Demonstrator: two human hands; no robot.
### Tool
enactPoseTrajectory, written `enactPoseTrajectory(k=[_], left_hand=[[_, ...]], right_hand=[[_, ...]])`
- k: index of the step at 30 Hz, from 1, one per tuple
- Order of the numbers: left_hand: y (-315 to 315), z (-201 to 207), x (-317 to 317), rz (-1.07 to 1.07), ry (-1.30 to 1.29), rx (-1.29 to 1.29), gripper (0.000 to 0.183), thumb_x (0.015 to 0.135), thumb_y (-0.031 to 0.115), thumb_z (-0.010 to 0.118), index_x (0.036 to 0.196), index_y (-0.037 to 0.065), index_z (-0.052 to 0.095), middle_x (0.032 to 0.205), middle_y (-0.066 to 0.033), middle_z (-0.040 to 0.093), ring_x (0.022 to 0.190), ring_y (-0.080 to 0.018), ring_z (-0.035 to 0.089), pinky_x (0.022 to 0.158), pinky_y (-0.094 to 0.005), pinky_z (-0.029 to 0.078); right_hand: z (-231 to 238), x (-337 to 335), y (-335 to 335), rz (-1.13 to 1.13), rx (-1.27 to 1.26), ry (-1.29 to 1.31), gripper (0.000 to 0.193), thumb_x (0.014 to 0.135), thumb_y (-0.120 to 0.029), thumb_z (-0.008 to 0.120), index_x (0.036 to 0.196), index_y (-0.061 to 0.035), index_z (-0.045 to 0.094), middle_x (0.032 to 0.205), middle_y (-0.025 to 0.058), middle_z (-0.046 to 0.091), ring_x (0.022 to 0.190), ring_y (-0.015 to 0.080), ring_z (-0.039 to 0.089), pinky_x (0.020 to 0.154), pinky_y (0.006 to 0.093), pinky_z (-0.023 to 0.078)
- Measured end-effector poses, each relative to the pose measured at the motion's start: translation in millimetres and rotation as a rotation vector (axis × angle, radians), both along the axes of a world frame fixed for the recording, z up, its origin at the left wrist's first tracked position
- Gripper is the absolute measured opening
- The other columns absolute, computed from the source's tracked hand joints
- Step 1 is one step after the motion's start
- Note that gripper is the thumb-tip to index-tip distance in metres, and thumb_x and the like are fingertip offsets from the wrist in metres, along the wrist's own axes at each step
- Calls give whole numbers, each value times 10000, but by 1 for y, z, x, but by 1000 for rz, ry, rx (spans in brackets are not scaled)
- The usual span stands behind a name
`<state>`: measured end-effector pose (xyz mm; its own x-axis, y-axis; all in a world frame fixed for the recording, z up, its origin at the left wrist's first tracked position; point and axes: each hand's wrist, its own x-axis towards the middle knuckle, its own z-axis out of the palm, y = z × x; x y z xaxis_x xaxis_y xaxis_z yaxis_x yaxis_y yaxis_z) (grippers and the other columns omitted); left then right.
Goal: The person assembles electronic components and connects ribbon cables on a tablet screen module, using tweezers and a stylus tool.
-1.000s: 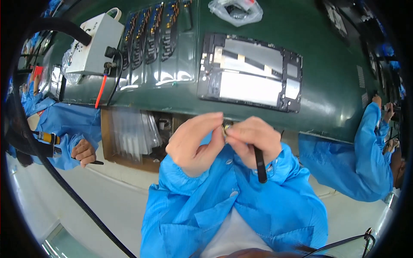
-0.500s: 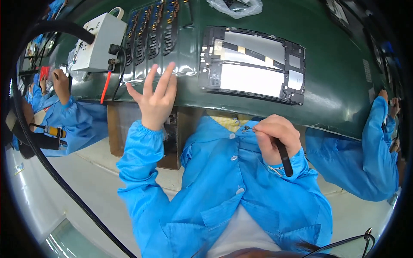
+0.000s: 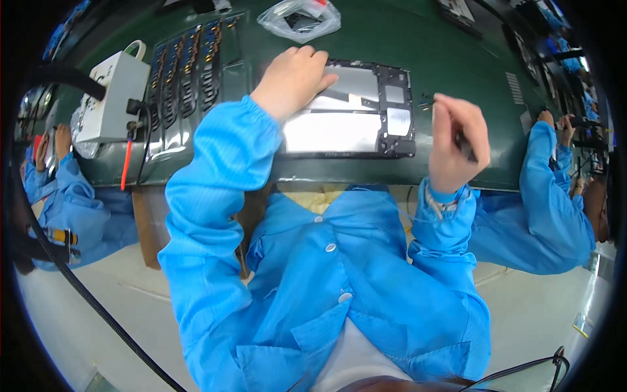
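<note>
My left hand (image 3: 294,78) lies over the far left part of an opened tablet (image 3: 345,134). Its thumb rests across the tablet's inside, and its bent fingers reach over the far edge. The tablet shows silver and white panels in a black frame, with a dark strip partly under my hand. Off its right end, my right hand (image 3: 459,137) pinches black tweezers (image 3: 466,149), mostly hidden by the fingers. Tiny dark pieces (image 3: 425,102) show by the fingertips; whether they lie on the table or sit in the tweezer tips I cannot tell.
Black trays of small parts (image 3: 186,72) stand left of the tablet, beside a white box (image 3: 117,95) with cables. A clear plastic bag (image 3: 299,19) lies at the back. Co-workers in blue sleeves (image 3: 542,163) sit on both sides. The table's front edge (image 3: 313,183) runs before me.
My left hand has moved from above the table onto the tablet. My right hand, with the tweezers, has gone forward and right from before my chest to beside the tablet. The view has shifted.
</note>
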<state>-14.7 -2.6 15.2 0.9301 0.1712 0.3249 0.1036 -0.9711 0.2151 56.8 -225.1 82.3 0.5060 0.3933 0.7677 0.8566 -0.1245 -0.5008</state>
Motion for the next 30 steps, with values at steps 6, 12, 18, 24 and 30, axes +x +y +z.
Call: enactPoseTrajectory(k=[6, 12, 18, 24, 30], left_hand=[[-4, 3, -3, -70, 66, -241, 401, 762, 304, 634, 1060, 45, 567, 937, -116, 601, 892, -295, 564, 774, -382, 453], [-3, 1, -4, -35, -50, -529, 588, 707, 242, 688, 1218, 82, 448, 974, -85, 620, 880, -271, 583, 773, -371, 459], [-1, -4, -3, -65, -131, -627, 722, 666, 137, 713, 1296, 83, 366, 983, -69, 619, 880, -267, 584, 782, -375, 453], [-2, 6, -5, -48, -44, -675, 777, 674, 98, 696, 1350, 132, 314, 1021, -9, 614, 956, -242, 557, 876, -378, 384], [-6, 4, -7, -94, -74, -607, 768, 716, 93, 666, 1373, 210, 286, 1034, 29, 616, 1035, -219, 533, 996, -469, 275]], right_hand=[[-11, 54, 32, 145, -223, -370, 136, 705, 10, 682, 833, -16, 646, 768, 71, 620, 575, 142, 555, 490, 234, 402], [-40, 58, 74, 371, -653, -609, 264, 612, -129, 685, 865, -72, 635, 716, 13, 592, 590, 172, 579, 520, 274, 440], [-46, 55, 83, 384, -709, -551, 211, 641, -117, 682, 840, -72, 627, 706, 26, 588, 561, 180, 569, 501, 276, 434], [-45, 58, 84, 407, -724, -393, 229, 657, -135, 639, 882, -100, 622, 727, 7, 562, 576, 189, 548, 482, 309, 420], [-38, 59, 84, 440, -722, -465, 239, 630, -109, 702, 861, -77, 648, 748, 33, 602, 582, 172, 564, 510, 284, 428]])
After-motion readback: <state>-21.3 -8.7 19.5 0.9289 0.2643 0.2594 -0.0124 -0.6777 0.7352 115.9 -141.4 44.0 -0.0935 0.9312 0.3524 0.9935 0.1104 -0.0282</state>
